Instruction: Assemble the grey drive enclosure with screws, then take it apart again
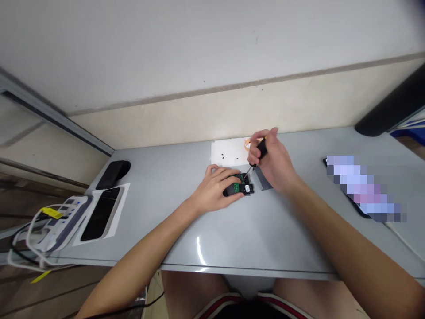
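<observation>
On the glossy grey table, the left hand clamps thumb and slightly parted fingers around a device, a black plastic shell holding a green board. The right hand curls its fingers closely around a screwdriver, its thin metal shaft slanting down to the device. A flat dark sheet lies near; beyond, white paper bears tiny black pieces.

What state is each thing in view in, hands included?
Left hand: gripping the black device.
Right hand: holding the screwdriver.
Screwdriver: tilted, tip down at the device.
Black device: open, green circuit board exposed.
Small dark pieces: loose on the white sheet.
Left-side phone: flat, screen dark.
Right-side phone: flat, screen pixelated, apparently lit.
</observation>
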The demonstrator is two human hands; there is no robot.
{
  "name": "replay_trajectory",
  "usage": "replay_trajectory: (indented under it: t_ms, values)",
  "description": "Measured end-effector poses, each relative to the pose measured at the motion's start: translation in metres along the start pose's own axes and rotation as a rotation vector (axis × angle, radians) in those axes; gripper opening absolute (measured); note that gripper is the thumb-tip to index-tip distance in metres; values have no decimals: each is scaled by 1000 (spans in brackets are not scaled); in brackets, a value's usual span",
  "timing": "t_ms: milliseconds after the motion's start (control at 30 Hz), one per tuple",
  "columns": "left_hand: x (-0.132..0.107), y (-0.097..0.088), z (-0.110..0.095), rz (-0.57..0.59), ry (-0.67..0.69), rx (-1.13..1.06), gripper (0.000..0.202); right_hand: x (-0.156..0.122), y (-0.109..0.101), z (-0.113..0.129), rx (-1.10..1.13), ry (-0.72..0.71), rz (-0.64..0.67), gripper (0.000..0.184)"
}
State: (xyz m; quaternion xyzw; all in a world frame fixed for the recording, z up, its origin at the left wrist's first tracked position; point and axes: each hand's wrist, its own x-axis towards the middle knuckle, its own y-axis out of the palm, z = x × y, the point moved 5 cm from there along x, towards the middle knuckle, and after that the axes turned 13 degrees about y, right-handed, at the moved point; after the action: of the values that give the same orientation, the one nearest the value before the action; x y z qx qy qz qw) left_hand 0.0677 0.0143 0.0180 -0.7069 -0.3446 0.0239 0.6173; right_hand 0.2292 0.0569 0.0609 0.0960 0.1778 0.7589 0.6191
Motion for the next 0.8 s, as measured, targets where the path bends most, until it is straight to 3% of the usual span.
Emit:
replay_trajectory:
  t_ms: [167,367,633,800]
  values:
    - [0,-1,1,-6,-46,-52,27,-2,2,2,81,86,114,40]
    - [1,0,1,7,-53,-56,23,-1,-1,2,45,77,56,56]
    - [0,2,1,-11,-15,-19,23,-3,3,6,14,74,103,39]
    - [-1,2,1,-12,-9,-9,23,-3,1,4,8,60,72,59]
